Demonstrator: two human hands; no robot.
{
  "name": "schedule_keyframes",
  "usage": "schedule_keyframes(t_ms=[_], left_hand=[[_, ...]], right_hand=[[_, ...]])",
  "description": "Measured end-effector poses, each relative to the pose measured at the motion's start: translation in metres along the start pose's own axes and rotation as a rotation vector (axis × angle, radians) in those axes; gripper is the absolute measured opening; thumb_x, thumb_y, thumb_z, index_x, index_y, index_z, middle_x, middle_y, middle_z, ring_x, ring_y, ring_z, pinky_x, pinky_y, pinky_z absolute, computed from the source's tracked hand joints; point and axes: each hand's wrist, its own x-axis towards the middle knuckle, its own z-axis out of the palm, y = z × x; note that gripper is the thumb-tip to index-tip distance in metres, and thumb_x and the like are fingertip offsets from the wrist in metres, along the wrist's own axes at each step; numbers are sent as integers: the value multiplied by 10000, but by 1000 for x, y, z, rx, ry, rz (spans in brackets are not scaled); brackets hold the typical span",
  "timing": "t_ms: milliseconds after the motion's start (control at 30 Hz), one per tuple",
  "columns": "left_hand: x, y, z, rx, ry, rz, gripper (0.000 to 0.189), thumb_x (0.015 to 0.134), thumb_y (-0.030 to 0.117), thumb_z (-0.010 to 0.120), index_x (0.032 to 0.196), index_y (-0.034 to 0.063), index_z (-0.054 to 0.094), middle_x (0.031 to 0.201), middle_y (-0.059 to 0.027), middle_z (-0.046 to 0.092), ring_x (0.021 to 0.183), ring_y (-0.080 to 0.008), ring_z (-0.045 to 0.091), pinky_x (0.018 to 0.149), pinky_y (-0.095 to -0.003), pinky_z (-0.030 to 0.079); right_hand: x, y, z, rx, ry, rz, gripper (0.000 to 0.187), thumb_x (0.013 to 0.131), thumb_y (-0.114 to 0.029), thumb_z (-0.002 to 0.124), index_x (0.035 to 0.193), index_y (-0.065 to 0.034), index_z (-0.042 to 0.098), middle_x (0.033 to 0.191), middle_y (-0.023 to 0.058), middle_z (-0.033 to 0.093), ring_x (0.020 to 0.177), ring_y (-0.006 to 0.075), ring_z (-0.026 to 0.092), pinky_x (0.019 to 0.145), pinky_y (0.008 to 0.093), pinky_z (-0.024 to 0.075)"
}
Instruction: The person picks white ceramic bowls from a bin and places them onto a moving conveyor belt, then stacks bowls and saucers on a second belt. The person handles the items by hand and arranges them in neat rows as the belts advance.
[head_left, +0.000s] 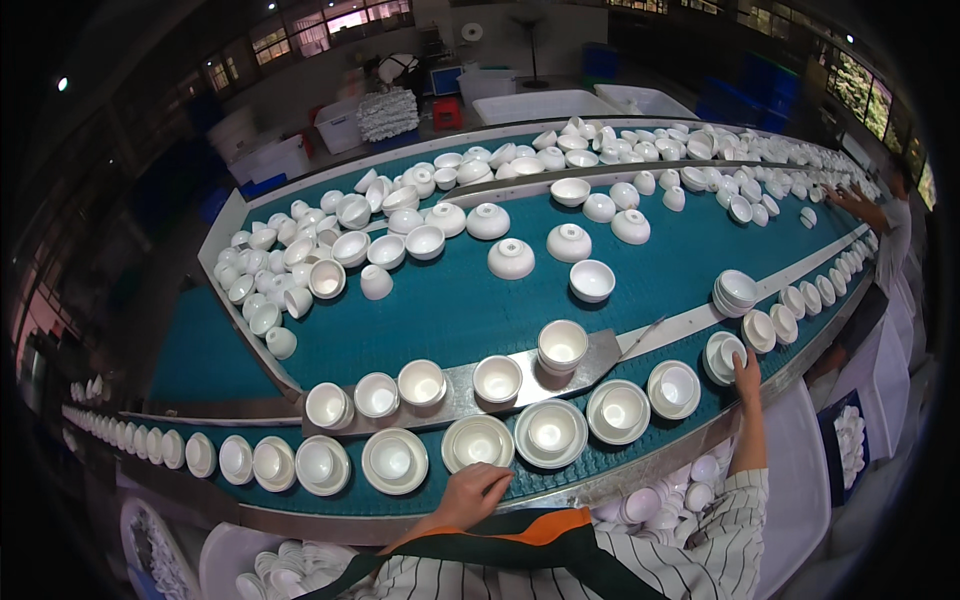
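Observation:
My right hand is at the near belt on the right, its fingers on a small white cup set in a bowl. Whether it grips the cup cannot be told. My left hand is half curled at the belt's near edge, just below a plate with a bowl; no object shows in it. Beside that stand similar nested sets, such as one to the right and another to the left. On the metal ledge beyond are upright white cups and a stack of cups. A stack of bowls stands farther right.
A wide green belt carries many loose white bowls, some upside down. Another person reaches over its far right end. White tubs with dishes stand below the near metal rail. Crates and a red stool are beyond.

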Motion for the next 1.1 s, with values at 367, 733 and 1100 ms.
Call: schedule_keyframes(t_ms=[367,733,1100], left_hand=[[28,20,48,17,-3,9,98,808,60,657,893,11,662,811,-141,656,737,-295,631,660,-363,490],[58,49,72,-41,-62,-65,74,838,-2,598,892,-5,648,776,-130,632,706,-257,623,651,-328,478],[87,77,120,-26,-22,-114,68,830,0,602,880,-9,647,757,-138,616,690,-270,603,634,-332,459]], right_hand=[[-5,-7,-24,144,-96,-39,525,873,-390,622,1229,-21,508,1111,209,617,1028,299,606,896,359,452],[42,-13,-49,-210,134,47,238,843,-263,564,969,-80,648,859,162,676,815,359,646,736,448,507],[51,-11,-90,-575,-161,-84,229,846,-294,581,868,-96,695,846,129,665,789,322,647,667,438,512]])
